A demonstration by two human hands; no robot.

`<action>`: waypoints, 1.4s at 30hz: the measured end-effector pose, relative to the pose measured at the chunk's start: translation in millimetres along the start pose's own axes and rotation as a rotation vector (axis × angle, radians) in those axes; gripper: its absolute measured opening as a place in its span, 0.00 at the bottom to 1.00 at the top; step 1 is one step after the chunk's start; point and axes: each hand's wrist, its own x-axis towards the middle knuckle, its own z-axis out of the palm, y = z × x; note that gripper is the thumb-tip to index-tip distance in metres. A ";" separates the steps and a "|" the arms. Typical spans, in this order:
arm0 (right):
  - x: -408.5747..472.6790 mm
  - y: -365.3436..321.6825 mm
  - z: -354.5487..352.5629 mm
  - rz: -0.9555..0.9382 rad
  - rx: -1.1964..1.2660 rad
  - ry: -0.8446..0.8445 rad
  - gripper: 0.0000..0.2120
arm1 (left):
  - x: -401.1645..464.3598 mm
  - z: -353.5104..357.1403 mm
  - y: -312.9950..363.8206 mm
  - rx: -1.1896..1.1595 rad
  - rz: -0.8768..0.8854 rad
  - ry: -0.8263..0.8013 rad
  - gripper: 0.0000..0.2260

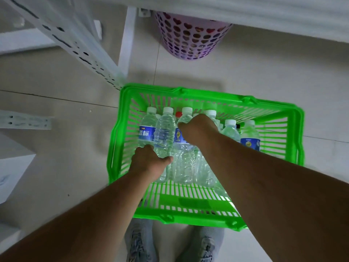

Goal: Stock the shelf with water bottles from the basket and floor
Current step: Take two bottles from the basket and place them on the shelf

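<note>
Basket (294, 129) on the floor holds many water bottles; no stocked shelf in view, so most work appears left. Left hand (149, 163) grips one bottle (164, 133); right hand (198, 129) closes round another (184, 120).

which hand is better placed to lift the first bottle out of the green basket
Left, though narrowly. The left hand is wrapped around an unlabeled bottle on top of the pile; the right hand reaches deeper among the bottles.
</note>
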 end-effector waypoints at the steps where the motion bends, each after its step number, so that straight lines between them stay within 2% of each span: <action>1: 0.9 -1.5 1.7 0.004 -0.016 0.004 0.15 | 1.0 -0.1 -0.4 -0.004 -0.002 -0.009 0.39; 4: 2.4 -4.7 4.7 -0.002 -0.043 0.016 0.14 | 1.9 -0.7 -1.4 -0.025 0.005 -0.024 0.41; 8: 4.1 -9.4 8.8 -0.002 -0.008 -0.074 0.30 | 1.3 0.6 -2.5 -0.020 0.017 -0.007 0.40; 12: 3.2 -1.0 8.4 -0.039 0.060 -0.049 0.22 | -0.7 3.6 0.6 -0.042 -0.035 0.043 0.35; 15: 1.3 8.1 13.1 -0.075 0.065 -0.017 0.29 | -4.2 5.9 3.9 -0.122 -0.066 0.026 0.26; 20: -15.1 17.6 5.0 -0.115 0.122 0.024 0.27 | -20.5 0.0 -1.5 -0.343 -0.068 0.033 0.14; 24: -49.8 19.7 -20.7 -0.179 0.196 0.085 0.23 | -55.1 -26.0 -4.4 -0.481 0.002 0.067 0.14; 27: -98.1 13.2 -58.0 -0.220 0.284 0.124 0.18 | -95.4 -59.0 0.1 -0.587 0.043 0.064 0.19; 30: -161.3 5.2 -104.2 -0.272 0.356 0.155 0.18 | -154.1 -100.7 11.4 -0.695 0.089 0.077 0.17; 33: -238.0 -7.3 -160.8 -0.336 0.421 0.175 0.17 | -230.9 -149.5 24.1 -0.725 0.153 0.096 0.15; 36: -319.0 -18.3 -217.5 -0.429 0.488 0.183 0.14 | -307.8 -199.0 34.6 -0.735 0.232 0.085 0.19; 42: -481.4 -32.4 -305.9 -0.613 0.540 0.231 0.12 | -451.5 -292.1 57.4 -0.729 0.481 0.082 0.18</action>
